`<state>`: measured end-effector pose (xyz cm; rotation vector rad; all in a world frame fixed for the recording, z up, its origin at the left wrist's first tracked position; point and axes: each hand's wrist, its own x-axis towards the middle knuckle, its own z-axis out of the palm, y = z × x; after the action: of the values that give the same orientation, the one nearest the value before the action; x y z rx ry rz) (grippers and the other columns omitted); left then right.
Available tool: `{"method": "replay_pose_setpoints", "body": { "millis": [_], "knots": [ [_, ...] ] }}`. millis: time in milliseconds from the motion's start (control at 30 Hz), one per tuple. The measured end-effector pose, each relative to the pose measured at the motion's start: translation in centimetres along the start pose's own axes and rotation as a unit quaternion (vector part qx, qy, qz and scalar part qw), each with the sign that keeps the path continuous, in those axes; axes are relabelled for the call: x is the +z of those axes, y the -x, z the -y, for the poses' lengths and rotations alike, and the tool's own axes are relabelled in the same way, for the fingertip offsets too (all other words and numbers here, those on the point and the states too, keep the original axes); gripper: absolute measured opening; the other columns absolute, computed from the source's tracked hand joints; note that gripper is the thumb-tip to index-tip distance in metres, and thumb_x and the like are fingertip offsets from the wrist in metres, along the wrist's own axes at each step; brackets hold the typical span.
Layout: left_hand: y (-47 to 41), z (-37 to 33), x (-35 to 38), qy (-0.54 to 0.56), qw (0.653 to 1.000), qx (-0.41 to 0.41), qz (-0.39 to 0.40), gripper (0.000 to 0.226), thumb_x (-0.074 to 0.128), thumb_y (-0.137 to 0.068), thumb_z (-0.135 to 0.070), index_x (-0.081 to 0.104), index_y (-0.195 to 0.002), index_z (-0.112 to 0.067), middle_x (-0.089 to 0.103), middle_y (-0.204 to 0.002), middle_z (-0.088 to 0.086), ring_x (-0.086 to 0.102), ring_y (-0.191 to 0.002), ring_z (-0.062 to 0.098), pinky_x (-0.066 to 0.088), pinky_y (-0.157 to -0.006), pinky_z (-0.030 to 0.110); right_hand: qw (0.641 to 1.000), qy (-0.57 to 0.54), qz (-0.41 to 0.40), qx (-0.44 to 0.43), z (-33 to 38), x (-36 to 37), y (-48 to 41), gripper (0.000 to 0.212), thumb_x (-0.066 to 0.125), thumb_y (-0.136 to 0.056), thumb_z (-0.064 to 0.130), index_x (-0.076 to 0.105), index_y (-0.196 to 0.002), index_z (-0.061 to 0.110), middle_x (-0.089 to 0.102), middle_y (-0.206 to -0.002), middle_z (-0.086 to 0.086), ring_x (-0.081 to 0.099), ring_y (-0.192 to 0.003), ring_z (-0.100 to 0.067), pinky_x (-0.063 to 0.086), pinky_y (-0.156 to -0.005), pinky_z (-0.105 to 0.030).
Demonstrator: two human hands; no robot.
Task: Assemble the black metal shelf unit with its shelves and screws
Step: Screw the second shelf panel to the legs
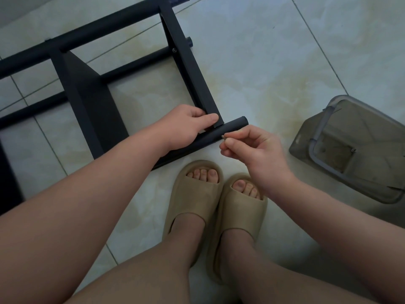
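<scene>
The black metal shelf unit [87,91] lies on its side on the tiled floor, with round posts and flat shelves fitted between them. My left hand [186,126] grips the corner of the nearest shelf [192,75] where it meets the near post [230,128]. My right hand [252,145] pinches a small screw [223,137] between thumb and fingertips, held right against the side of that post near its end.
A translucent grey plastic container [355,150] lies on the floor at the right, a small screw inside it. My feet in tan slides [214,205] stand just below the post. Pale tiles stretch to the upper right.
</scene>
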<state>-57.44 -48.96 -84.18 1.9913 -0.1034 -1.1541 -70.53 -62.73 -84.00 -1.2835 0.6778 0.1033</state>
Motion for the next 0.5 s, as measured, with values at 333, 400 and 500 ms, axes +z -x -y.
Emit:
{"method": "replay_pose_setpoints", "body": {
  "millis": [333,400,500],
  "knots": [
    [0.08,-0.01,0.05,-0.006,1.0,-0.001,-0.003,0.034,0.06,-0.098,-0.042,0.074,-0.093,-0.011,0.06,-0.064,-0.006,0.047,-0.05,0.004,0.038,-0.054,0.02,0.999,0.04,-0.006,-0.027,-0.2,0.04,-0.09,0.016,0.066,-0.09,-0.011,0.069,-0.087,0.005,0.073,-0.075,-0.006,0.069,-0.071,-0.017,0.059,-0.078,-0.03],
    [0.04,0.05,0.03,-0.007,1.0,0.001,-0.002,0.034,0.06,-0.097,-0.042,0.074,-0.094,-0.011,0.062,-0.066,-0.005,0.049,-0.052,0.005,0.039,-0.056,0.021,0.994,0.096,-0.003,-0.051,-0.36,-0.03,-0.13,0.021,0.068,-0.089,-0.009,0.07,-0.086,0.011,0.074,-0.077,-0.004,0.07,-0.072,-0.017,0.057,-0.077,-0.029],
    [-0.09,0.13,-0.04,-0.005,1.0,0.0,-0.001,0.034,0.061,-0.097,-0.042,0.074,-0.094,-0.011,0.063,-0.067,-0.005,0.049,-0.049,0.001,0.039,-0.054,0.02,0.992,0.116,-0.003,-0.057,-0.42,-0.09,-0.09,0.024,0.069,-0.089,-0.008,0.071,-0.085,0.015,0.074,-0.078,-0.003,0.07,-0.074,-0.018,0.057,-0.078,-0.029]
  ]
}}
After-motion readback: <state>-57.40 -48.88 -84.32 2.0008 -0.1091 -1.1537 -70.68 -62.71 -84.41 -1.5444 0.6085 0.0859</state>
